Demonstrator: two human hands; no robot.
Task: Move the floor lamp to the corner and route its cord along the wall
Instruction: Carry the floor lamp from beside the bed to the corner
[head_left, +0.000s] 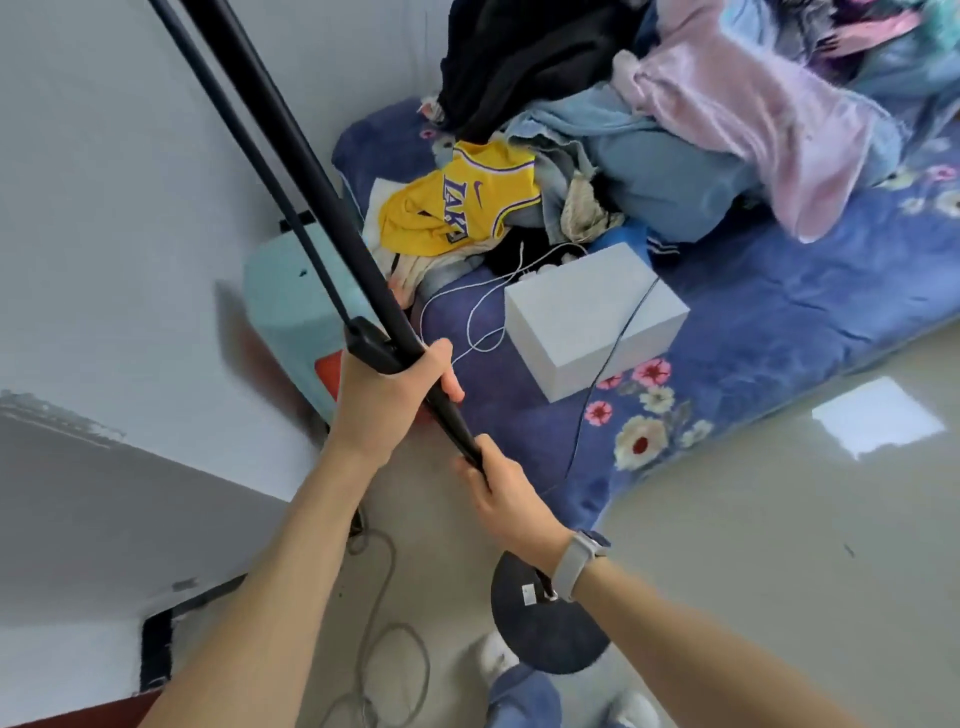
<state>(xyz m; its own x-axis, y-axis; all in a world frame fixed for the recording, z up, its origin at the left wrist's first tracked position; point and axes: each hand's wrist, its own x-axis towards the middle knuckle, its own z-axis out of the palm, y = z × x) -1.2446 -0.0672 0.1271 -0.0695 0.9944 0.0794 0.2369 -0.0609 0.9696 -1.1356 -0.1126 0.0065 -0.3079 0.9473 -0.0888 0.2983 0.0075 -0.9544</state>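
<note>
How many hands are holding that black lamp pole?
2. The left hand grips the lamp pole higher up, by a black fitting; the right hand grips it lower down, above the round base.

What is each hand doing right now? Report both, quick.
Left hand: closed around the floor lamp's thin black metal pole, upper grip.
Right hand: closed around the same pole, lower down.
</note>
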